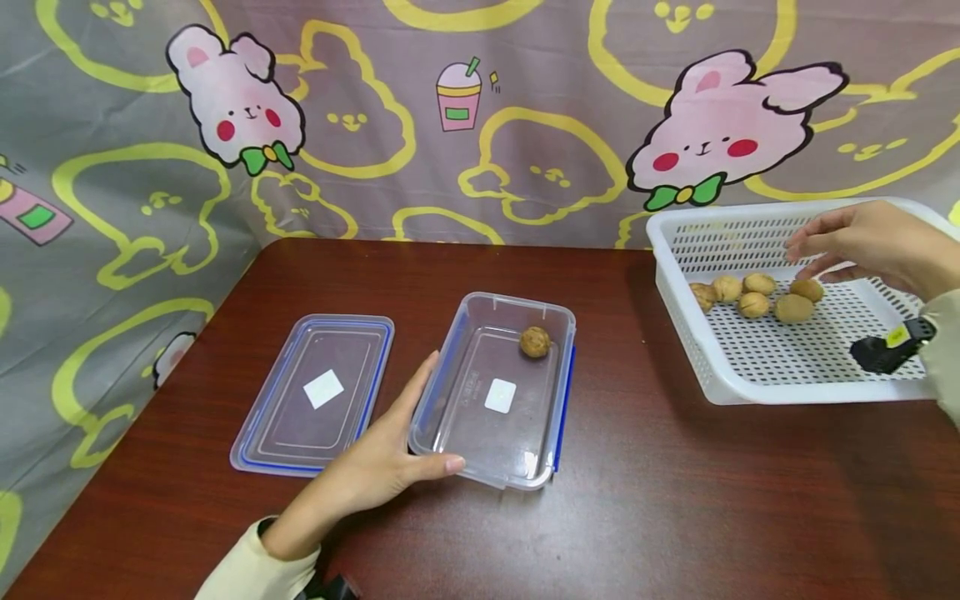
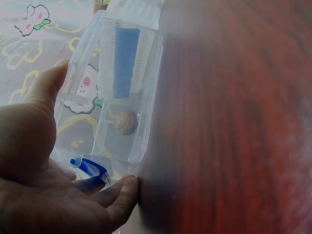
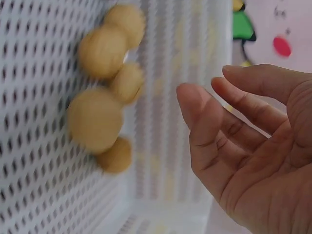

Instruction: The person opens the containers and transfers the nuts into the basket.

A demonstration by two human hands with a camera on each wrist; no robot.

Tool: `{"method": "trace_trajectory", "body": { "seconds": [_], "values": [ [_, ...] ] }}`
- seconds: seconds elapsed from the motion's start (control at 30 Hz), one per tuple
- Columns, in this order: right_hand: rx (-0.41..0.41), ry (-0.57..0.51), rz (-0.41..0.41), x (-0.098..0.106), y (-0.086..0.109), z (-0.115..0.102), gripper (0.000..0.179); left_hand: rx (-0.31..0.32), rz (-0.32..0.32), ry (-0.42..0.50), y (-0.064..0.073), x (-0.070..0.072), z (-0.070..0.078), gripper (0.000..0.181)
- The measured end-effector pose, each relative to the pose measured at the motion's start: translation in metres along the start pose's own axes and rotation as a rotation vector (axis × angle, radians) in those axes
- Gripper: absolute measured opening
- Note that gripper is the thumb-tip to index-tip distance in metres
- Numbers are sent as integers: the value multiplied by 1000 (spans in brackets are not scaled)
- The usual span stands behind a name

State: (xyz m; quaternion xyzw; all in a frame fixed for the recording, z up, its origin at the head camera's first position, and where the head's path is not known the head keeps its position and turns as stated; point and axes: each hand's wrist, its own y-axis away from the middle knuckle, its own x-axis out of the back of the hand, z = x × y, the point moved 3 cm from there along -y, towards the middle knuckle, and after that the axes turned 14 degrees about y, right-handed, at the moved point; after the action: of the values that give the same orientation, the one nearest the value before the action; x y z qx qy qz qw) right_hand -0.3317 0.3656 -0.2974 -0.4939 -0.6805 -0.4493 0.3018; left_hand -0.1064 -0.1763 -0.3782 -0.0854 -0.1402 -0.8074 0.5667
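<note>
A clear plastic food container (image 1: 468, 367) stands uncovered on the table, with one walnut (image 1: 535, 342) near its far right corner. My left hand (image 1: 378, 458) holds the container at its near left corner, thumb along the near rim and fingers on the left side. In the left wrist view, a blue clip (image 2: 90, 168) hangs by those fingers. At the right, a white perforated basket (image 1: 750, 392) bears several walnuts (image 1: 793, 308) grouped toward its left. Above them hovers my right hand (image 1: 873, 242), fingers loosely bent; the right wrist view shows nothing in it.
The container's flat lid (image 1: 300, 417), with a blue seal and a white sticker, lies left of the container. Behind the brown table (image 1: 637, 517) hangs a cartoon-printed cloth (image 1: 525, 75). The basket's raised walls surround the walnuts.
</note>
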Motion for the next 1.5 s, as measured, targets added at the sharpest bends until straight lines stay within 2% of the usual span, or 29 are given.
{"method": "trace_trajectory", "body": {
  "seconds": [0.2,0.57,0.83,1.03,1.2,1.5],
  "values": [
    [42,-20,33,-1,4,-40,32,-24,-6,-1,0,0,0,117],
    [148,-45,78,-9,21,-104,49,-27,-3,4,0,0,0,118],
    [234,-158,108,-23,32,-139,40,-13,-2,-4,1,0,1,118],
    [273,-148,129,-38,48,-170,36,-8,-1,-4,1,0,1,118],
    [306,-162,104,-56,59,-197,32,-5,1,-7,2,0,1,119],
    [397,-325,7,-89,64,-226,30,-12,9,-10,0,-1,0,119]
  ]
}}
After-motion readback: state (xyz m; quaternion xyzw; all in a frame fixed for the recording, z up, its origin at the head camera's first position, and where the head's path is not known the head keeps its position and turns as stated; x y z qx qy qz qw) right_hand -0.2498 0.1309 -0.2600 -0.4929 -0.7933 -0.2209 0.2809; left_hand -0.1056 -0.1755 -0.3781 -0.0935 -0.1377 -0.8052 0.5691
